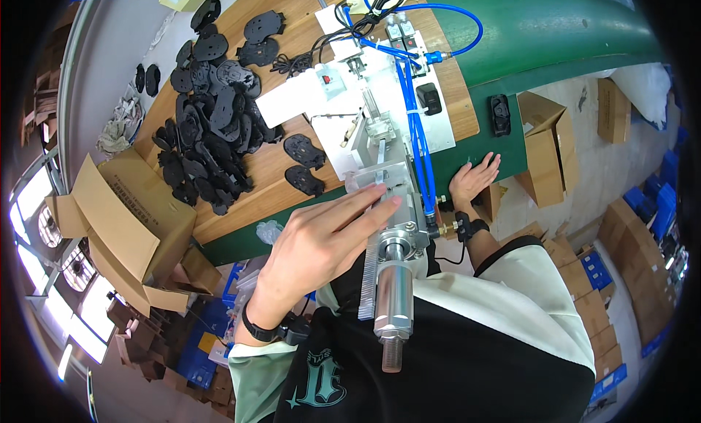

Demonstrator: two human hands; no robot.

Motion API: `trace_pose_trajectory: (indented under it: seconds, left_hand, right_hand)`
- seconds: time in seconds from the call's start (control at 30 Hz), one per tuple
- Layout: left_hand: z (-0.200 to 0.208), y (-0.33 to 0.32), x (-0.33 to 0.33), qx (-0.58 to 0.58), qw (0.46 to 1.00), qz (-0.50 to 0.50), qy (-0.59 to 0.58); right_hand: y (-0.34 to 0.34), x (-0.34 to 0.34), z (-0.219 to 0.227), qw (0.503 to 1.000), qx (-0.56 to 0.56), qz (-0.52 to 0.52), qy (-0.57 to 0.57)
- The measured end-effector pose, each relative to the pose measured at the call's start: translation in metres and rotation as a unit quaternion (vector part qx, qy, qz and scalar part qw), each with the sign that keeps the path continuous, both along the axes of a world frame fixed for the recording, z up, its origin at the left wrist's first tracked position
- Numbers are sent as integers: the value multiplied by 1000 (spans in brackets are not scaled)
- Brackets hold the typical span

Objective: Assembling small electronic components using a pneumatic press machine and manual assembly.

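Note:
My left hand (321, 240) reaches over a bench-mounted pneumatic press (394, 277), fingers stretched out. Its fingertips rest at a clear plastic block (365, 178) beside the metal body; the thumb is hidden, and I see nothing held. The press's silver cylinder, with a threaded end, points toward me. To the right, my right hand (475, 181) lies on the edge of the green tabletop (478, 149), fingers spread and holding nothing. Farther off from it lies a black oblong part (499, 115). Two flat black sole-shaped plates (304, 151) lie on the wooden board left of the press.
A heap of black plates (219, 116) covers the board's left side. Blue air hoses (416, 131) and black cables (358, 29) run over the white base plate (438, 124). Open cardboard boxes stand at left (139, 211) and right (544, 145) of the table.

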State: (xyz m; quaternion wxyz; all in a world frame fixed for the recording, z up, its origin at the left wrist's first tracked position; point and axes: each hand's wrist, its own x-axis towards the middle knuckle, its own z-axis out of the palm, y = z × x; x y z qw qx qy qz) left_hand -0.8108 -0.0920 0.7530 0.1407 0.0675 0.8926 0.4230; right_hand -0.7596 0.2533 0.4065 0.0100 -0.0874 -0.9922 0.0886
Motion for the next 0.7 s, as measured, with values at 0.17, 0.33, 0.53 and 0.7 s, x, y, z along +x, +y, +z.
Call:
trace_pose_trajectory:
  seconds: [0.17,0.33,0.53,0.7]
  left_hand:
    - [-2,1,1,-4,1000,-4,-2]
    - [-4,1,0,3,1000,0,0]
    - [-4,0,0,26,999,15,-19]
    - [-3,3,0,3,1000,5,-12]
  right_hand:
    - [-1,0,0,1000,-1,0,0]
    - [0,0,-2,1000,0,0,1]
    - [-1,0,0,1000,-1,1,1]
    - [0,0,0,1000,-2,0,-2]
